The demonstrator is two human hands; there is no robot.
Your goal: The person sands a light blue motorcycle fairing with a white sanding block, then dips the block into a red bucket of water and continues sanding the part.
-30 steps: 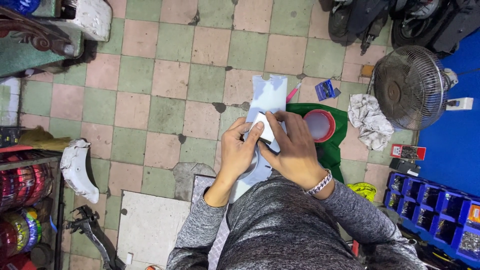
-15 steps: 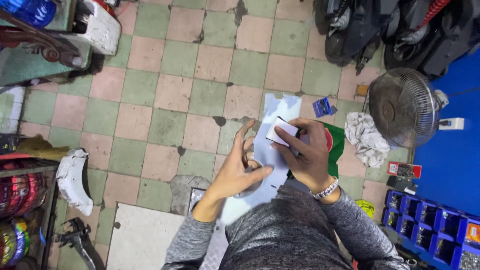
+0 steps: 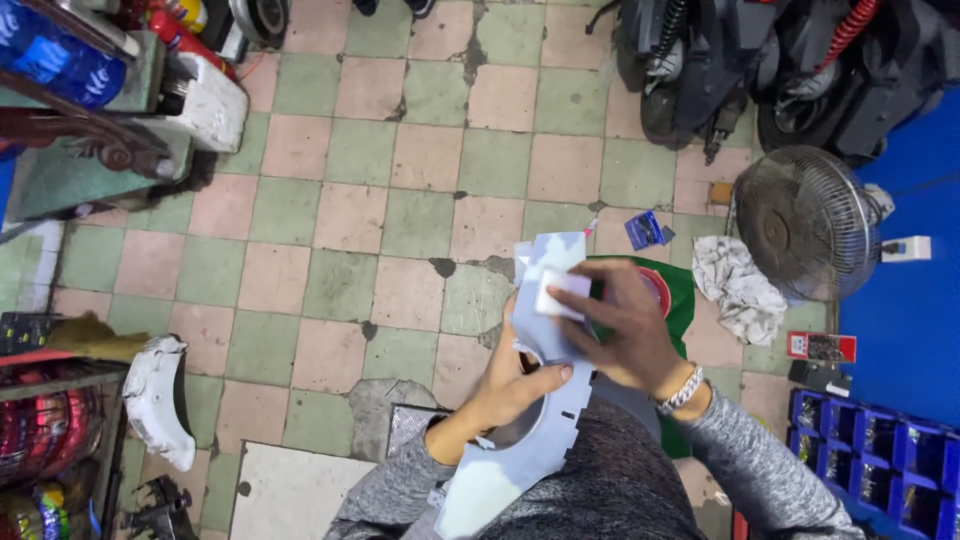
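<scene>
A long pale blue-grey curved plastic panel (image 3: pixel 545 440) rests against my lap and rises toward the floor tiles. My left hand (image 3: pixel 520 385) grips its edge from the left, thumb across the front. My right hand (image 3: pixel 620 335) presses a small white rectangular pad (image 3: pixel 560 292) flat on the panel's upper part. A metal bracelet sits on my right wrist. Both sleeves are grey.
A green cloth with a red-rimmed round lid (image 3: pixel 655 290) lies behind the panel. A floor fan (image 3: pixel 805 222), a crumpled rag (image 3: pixel 740 285), blue bins (image 3: pixel 875 455), parked scooters (image 3: pixel 770 60) and a white fender piece (image 3: pixel 160 400) surround me on the checkered tile floor.
My right hand with the white pad slid slightly along the upper panel. My left hand shifted lower on the panel's edge. The camera view tilted forward, showing more floor.
</scene>
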